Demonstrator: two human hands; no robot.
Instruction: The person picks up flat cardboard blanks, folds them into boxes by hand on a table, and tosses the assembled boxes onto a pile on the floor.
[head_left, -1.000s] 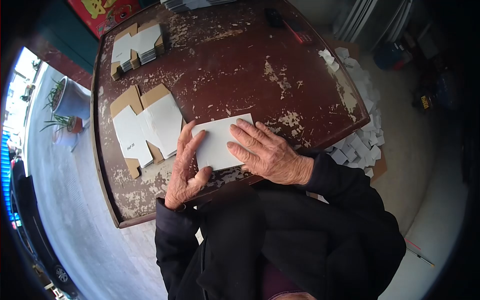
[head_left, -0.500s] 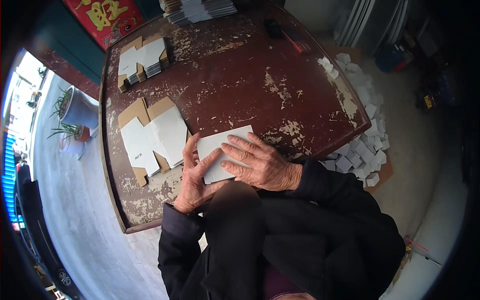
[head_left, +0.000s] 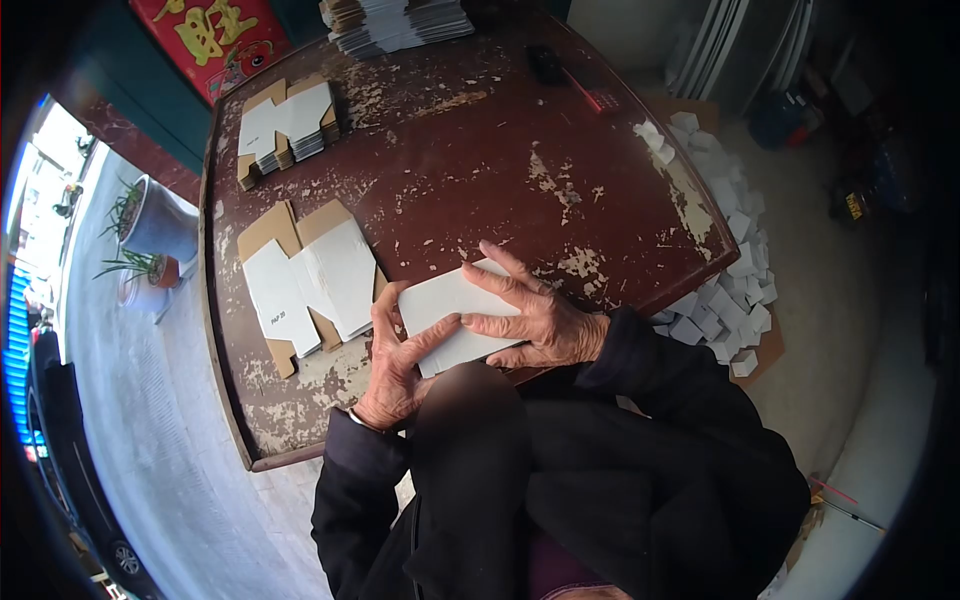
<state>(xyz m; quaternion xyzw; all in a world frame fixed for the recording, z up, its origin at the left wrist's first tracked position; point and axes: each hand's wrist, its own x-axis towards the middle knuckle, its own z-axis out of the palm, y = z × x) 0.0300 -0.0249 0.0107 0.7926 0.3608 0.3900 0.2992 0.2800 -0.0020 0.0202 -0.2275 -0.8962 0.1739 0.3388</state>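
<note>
Between my two hands, at the near edge of the worn table, is a white cardboard box [head_left: 432,305]. My left hand [head_left: 395,360] grips its left side, with the index finger laid across the top face. On the right, my right hand [head_left: 545,325] holds the box's far and right edges, its fingers spread over the top. The two index fingertips nearly meet on the top face. Just left of the box lie flat die-cut carton blanks [head_left: 340,265], white with brown flaps, one with small print. The box's underside is hidden.
A stack of folded blanks [head_left: 290,120] sits at the table's far left, and a taller stack [head_left: 400,25] at the back. A red calculator-like object [head_left: 600,100] lies near the far right edge. Many small white boxes [head_left: 735,310] are heaped beside the table [head_left: 470,180].
The box has turned slightly and shifted a little toward me. My right hand has moved right, its fingers now over the far and right edges. My left index finger reaches further across the top.
</note>
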